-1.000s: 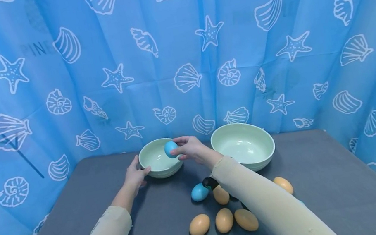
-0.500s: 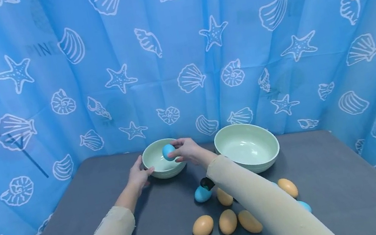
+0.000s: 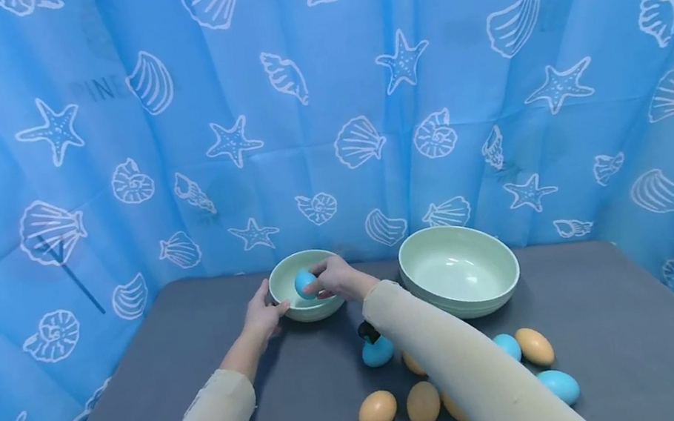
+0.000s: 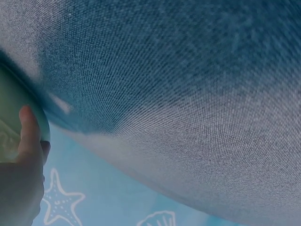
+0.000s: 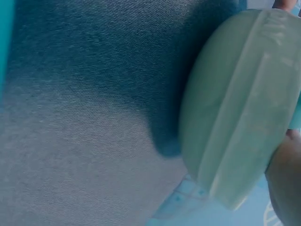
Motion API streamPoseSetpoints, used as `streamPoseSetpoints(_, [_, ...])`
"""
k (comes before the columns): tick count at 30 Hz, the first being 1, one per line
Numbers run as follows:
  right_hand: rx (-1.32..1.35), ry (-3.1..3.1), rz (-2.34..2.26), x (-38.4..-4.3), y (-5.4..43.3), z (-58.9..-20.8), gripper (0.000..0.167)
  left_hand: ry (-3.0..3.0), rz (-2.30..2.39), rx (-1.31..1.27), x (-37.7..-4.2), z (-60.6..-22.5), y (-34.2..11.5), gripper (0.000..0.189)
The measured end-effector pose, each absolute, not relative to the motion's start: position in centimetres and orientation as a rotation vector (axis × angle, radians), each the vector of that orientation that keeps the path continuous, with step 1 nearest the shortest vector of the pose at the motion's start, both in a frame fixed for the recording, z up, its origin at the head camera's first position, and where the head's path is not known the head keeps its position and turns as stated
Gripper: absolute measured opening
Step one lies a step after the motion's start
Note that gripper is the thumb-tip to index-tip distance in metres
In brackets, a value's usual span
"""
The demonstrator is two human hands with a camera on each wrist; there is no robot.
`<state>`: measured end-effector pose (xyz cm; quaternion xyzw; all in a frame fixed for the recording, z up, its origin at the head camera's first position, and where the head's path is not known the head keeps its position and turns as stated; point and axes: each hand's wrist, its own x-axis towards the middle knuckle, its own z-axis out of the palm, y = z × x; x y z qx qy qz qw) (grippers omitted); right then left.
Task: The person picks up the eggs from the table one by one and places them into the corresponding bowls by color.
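In the head view, my right hand (image 3: 337,278) pinches a blue egg (image 3: 305,283) inside the small pale green bowl (image 3: 310,316), below the rim level at the back. My left hand (image 3: 263,314) holds that bowl at its left side, thumb along the near rim and fingers at the far left. The left wrist view shows a finger of the left hand (image 4: 29,150) against the bowl's wall (image 4: 11,103). From the right wrist, the bowl's ribbed outer side (image 5: 230,108) fills the right part, with a sliver of the blue egg (image 5: 296,115) beyond it.
A larger pale green bowl (image 3: 462,305) stands to the right. On the grey table (image 3: 305,412) lie several brown eggs (image 3: 377,412) and blue eggs (image 3: 559,387), some partly hidden by the right sleeve (image 3: 465,361). A blue shell-patterned curtain (image 3: 312,147) hangs behind.
My right hand has brought the blue egg lower and further into the small bowl. The left hand stays on that bowl. The head view has shifted, so everything appears further right.
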<state>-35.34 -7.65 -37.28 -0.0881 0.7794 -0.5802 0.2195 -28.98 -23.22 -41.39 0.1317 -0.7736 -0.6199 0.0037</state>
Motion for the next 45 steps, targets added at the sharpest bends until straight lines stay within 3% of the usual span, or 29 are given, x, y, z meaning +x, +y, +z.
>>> streamPoseSetpoints(20, [-0.297,2.358,-1.232,-35.6,-8.9,-37.4,0.044,-2.418,-1.935,0.434,-28.8,-41.1,-22.5,0.073])
streamPoseSetpoints(28, [-0.26,2.338,-1.226,-38.1,-9.2,-39.1,0.043,-2.43,-1.907,0.454,-28.6,-41.1,-22.3,0.072])
streamPoseSetpoints(36, [-0.245,2.33,-1.378,-35.6,-7.3,-36.6,0.043,-2.415,-1.918,0.452,-28.9,-41.2,-22.2,0.073])
streamPoseSetpoints(45, [-0.311,2.231,-1.458,-35.5,-3.5,-33.9,0.046,-2.411,-1.927,0.486,-28.8,-40.9,-22.4,0.073])
